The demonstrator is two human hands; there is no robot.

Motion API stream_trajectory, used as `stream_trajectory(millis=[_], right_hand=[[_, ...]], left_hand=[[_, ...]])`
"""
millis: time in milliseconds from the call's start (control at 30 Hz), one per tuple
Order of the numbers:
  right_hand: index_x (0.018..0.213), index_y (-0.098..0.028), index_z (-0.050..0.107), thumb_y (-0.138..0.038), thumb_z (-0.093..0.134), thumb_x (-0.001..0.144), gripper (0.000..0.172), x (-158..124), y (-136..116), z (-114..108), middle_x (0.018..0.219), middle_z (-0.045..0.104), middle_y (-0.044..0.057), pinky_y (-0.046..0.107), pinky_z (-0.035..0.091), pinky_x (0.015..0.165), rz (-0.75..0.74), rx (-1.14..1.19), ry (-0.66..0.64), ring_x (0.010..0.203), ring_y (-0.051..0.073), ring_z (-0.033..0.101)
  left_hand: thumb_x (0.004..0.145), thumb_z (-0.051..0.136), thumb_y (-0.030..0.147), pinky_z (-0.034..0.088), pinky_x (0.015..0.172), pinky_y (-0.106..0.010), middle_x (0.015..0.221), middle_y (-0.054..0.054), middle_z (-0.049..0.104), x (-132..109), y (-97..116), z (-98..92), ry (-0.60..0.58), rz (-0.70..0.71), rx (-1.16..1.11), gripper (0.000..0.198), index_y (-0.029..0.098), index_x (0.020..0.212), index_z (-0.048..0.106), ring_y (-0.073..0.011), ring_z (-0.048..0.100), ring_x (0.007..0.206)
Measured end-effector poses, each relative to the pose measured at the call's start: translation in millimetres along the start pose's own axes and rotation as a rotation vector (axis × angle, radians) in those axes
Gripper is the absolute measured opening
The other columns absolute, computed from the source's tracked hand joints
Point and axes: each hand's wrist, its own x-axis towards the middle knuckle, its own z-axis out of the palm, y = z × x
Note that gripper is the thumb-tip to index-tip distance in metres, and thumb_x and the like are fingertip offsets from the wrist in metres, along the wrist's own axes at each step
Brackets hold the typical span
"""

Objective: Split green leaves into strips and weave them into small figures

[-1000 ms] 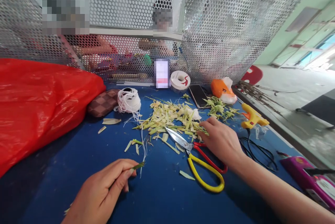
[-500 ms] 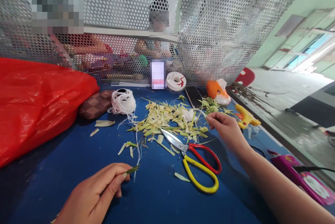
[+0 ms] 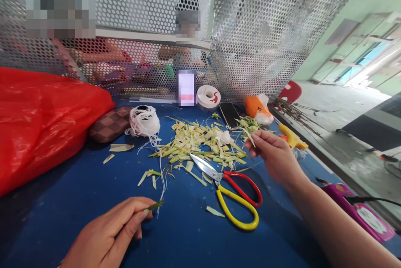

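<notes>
Low on the left, my left hand [image 3: 114, 228] pinches a small green leaf piece [image 3: 155, 205], whose frayed tip sticks out past the thumb and forefinger. My right hand [image 3: 274, 153] is raised at the right side of the pile, its fingers closed on a pale plant strip [image 3: 249, 136]. Between the hands lie scissors [image 3: 216, 174] with one red and one yellow handle, blades toward the pile. Beyond them spreads a heap of yellow-green plant strips [image 3: 188, 140]. White string [image 3: 161, 176] trails down near my left fingertips.
A ball of white string [image 3: 144, 121], a checkered pouch [image 3: 109, 126] and a red plastic bag [image 3: 46, 121] are at left. At the back stand a lit phone [image 3: 186, 88], a ribbon spool [image 3: 208, 96] and a dark phone [image 3: 229, 114]. A yellow glue gun [image 3: 291, 136] lies right. People sit behind the perforated screen.
My right hand has turned slightly, and the pale strip now shows between its fingers. My left hand keeps its pinch on the green leaf piece. The whole view has shifted a little.
</notes>
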Motion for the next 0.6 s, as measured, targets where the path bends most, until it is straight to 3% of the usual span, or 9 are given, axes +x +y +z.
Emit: stream_trajectory(millis=[133,333,500,600], right_hand=[[0.073,-0.018,0.064,-0.043,0.069,0.077,0.026,-2.1,-1.6,3.1,0.068,0.064,0.001,0.024,0.039,0.051,0.015,0.025,0.007,0.051,0.010,0.049],[0.101,-0.019,0.068,-0.045,0.064,0.081,0.033,-2.9,1.0,1.1,0.086,0.071,0.006,0.029,0.048,0.057,-0.005,0.011,0.016,0.059,0.014,0.059],[0.097,-0.022,0.070,-0.033,0.074,0.073,0.026,-1.5,2.5,-0.4,0.076,0.067,0.000,0.026,0.046,0.056,-0.070,-0.026,0.055,0.058,0.012,0.057],[0.097,-0.022,0.069,-0.030,0.074,0.073,0.025,-1.9,0.2,-0.3,0.077,0.066,0.000,0.026,0.046,0.056,-0.095,-0.009,0.092,0.061,0.013,0.057]], left_hand=[[0.090,0.044,0.047,0.053,0.059,-0.014,0.067,0.003,0.070,0.1,1.6,0.6,0.004,-0.010,-0.013,0.032,0.030,0.094,0.071,-0.0134,0.069,0.066],[0.090,0.044,0.045,0.053,0.060,-0.015,0.077,0.002,0.073,-1.4,-0.6,2.1,0.001,-0.014,-0.018,0.032,0.029,0.094,0.071,-0.0132,0.070,0.068],[0.090,0.045,0.045,0.052,0.058,-0.013,0.065,0.004,0.069,-2.0,0.3,0.5,0.013,0.013,-0.018,0.030,0.031,0.094,0.071,-0.0116,0.068,0.061],[0.089,0.046,0.046,0.052,0.058,-0.013,0.071,0.004,0.071,-1.5,2.4,0.1,0.017,0.005,-0.018,0.030,0.031,0.095,0.072,-0.0119,0.068,0.063]])
